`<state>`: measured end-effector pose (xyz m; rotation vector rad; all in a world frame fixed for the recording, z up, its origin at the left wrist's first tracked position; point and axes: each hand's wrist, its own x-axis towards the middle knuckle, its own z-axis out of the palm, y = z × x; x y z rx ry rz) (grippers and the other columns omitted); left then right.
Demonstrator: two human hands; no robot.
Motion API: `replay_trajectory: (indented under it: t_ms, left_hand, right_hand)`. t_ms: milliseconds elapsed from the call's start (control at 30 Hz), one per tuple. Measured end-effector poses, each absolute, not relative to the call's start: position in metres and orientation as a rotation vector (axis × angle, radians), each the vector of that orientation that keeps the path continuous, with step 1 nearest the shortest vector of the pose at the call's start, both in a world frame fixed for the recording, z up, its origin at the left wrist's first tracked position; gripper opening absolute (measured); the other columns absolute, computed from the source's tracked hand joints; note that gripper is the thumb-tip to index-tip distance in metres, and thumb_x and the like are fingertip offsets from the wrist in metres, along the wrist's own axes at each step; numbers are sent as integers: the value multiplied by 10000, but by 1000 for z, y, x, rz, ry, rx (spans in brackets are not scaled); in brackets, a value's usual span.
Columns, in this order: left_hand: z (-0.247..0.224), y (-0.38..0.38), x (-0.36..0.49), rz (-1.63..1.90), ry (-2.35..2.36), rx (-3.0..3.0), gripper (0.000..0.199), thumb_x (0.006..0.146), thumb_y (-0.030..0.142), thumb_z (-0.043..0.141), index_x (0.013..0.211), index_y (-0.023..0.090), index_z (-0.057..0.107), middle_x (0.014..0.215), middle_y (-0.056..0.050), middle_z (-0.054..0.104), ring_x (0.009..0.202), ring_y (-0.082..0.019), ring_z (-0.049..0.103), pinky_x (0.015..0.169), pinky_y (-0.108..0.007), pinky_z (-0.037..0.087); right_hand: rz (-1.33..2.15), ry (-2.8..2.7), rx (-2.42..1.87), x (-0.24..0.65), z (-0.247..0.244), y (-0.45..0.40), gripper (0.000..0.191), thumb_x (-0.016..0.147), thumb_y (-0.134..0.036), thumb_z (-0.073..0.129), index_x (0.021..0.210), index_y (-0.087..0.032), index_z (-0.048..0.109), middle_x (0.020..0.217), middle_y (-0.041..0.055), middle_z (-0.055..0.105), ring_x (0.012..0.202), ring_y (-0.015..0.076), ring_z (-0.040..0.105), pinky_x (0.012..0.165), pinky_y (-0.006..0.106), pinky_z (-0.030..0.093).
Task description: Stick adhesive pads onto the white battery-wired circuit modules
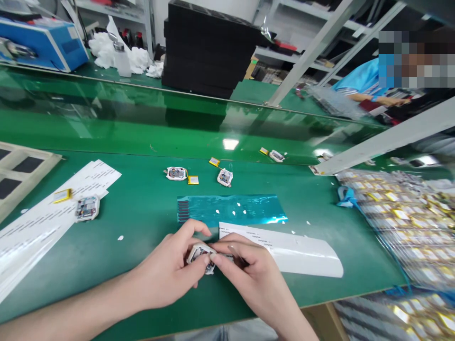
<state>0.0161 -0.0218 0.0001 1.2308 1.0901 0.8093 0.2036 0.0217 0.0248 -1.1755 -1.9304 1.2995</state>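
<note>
Left hand [167, 270] and right hand [249, 270] close together low over the green table [142, 237], both clenched in a pinch on one white-framed circuit module [201, 258], fingers wrapped around its edges from either side. Module between the two hands, near the front of the table, mostly hidden by the fingers; contact with the table impossible to tell.

Just ahead of the hands, a teal foil sheet [231, 210] flat on the table, with dark comb-like stripes at its left end. Beside it and touching the right hand, a white backing strip [284, 248], curling slightly at its far end. Small white flecks [120, 237] scattered over the table and foil.

Farther ahead, three more modules [225, 177] in a loose row, each near a yellow pouch battery [193, 180]. To the left, another module [87, 208] and battery [62, 195] on long printed paper sheets [35, 237], next to a tray with dark square recesses [21, 175]. To the right, a heap of batteries in clear plastic bags [401, 218], with a blue strap [345, 196] at its edge.

Beyond the table, a tall stack of black trays [202, 52], a blue machine [42, 42], white tissue [106, 54] and a plastic bottle [122, 59]. At upper right, a co-worker's blue sleeve [355, 80].
</note>
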Motion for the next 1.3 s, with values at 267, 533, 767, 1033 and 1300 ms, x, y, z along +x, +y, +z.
replay_trajectory:
  t_ms: [267, 533, 767, 1033, 1300]
  left_hand:
    - [6, -21, 17, 763, 1137, 1203, 181, 986, 315, 480, 1143, 244, 423, 655, 87, 568, 556, -116, 560, 510, -212, 372]
    - [6, -23, 13, 788, 1098, 1199, 177, 1011, 362, 485, 1136, 243, 443, 647, 71, 584, 566, -110, 528, 510, -197, 372]
    - [9, -15, 14, 771, 1038, 958, 287, 948, 491, 563, 1022, 235, 456, 621, 62, 576, 466, -94, 453, 433, -184, 365]
    - [13, -10, 15, 766, 1049, 895, 299, 911, 489, 586, 992, 230, 463, 536, 82, 552, 433, -85, 441, 414, -163, 354]
    - [14, -10, 13, 751, 1058, 853, 375, 859, 537, 641, 1010, 230, 487, 565, 58, 589, 416, -90, 452, 407, -174, 363]
  right_hand:
    - [1532, -1794, -1201, 203, 20, 27, 192, 890, -384, 713, 859, -250, 847, 786, 33, 726, 761, 180, 639, 716, 294, 498]
    - [1602, -1707, -1231, 198, 21, 28, 261, 847, -447, 757, 781, -204, 826, 693, 23, 688, 662, 151, 568, 633, 276, 473]
    - [1331, -1620, -1317, 209, 27, 24, 316, 895, -507, 699, 950, -220, 820, 801, 46, 740, 502, 103, 473, 453, 241, 389]
    - [1255, -1644, -1332, 214, 17, 18, 312, 921, -499, 680, 915, -211, 799, 675, 7, 631, 466, 80, 344, 407, 228, 282]
    - [1310, -1486, -1250, 216, 22, 13, 403, 965, -569, 625, 952, -205, 796, 671, 8, 579, 445, 79, 350, 386, 224, 293]
